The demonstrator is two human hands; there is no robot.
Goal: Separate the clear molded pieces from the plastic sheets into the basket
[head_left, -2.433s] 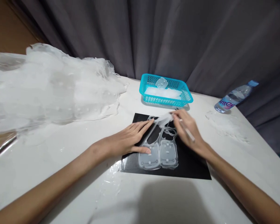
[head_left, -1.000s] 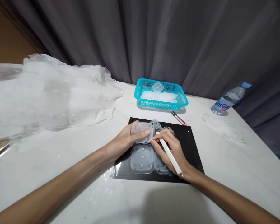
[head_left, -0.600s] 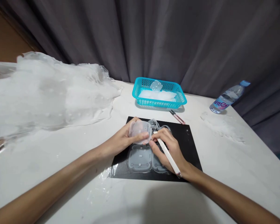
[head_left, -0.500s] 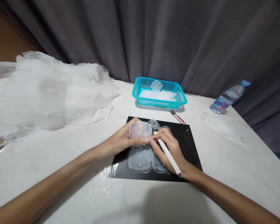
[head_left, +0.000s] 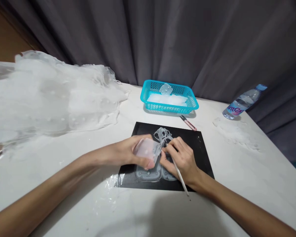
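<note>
My left hand [head_left: 135,152] is closed around a translucent, rounded-square silicone piece [head_left: 146,149], thumb on its near edge. The piece is tilted above a black mat [head_left: 202,154]. In my right hand [head_left: 180,158] is a slim white-handled tool [head_left: 179,172], its tip largely hidden by the fingers, so I cannot tell its exact kind. The right fingertips pinch close to the right edge of the piece, where thin translucent strips [head_left: 162,133] trail away in a loose tangle. More rounded-square translucent pieces [head_left: 148,173] lie on the mat beneath my hands.
A blue perforated basket [head_left: 171,108] with white translucent pieces stands behind the mat. Pink-handled thread snips [head_left: 188,123] lie near it. A water bottle [head_left: 244,102] and white scraps [head_left: 236,135] are at right. A large heap of white translucent sheets [head_left: 51,98] covers the left side.
My left hand has moved slightly nearer and tilted the silicone piece away from its flatter position. The right hand's tool stands at a steeper angle, and more of the tangled strips shows.
</note>
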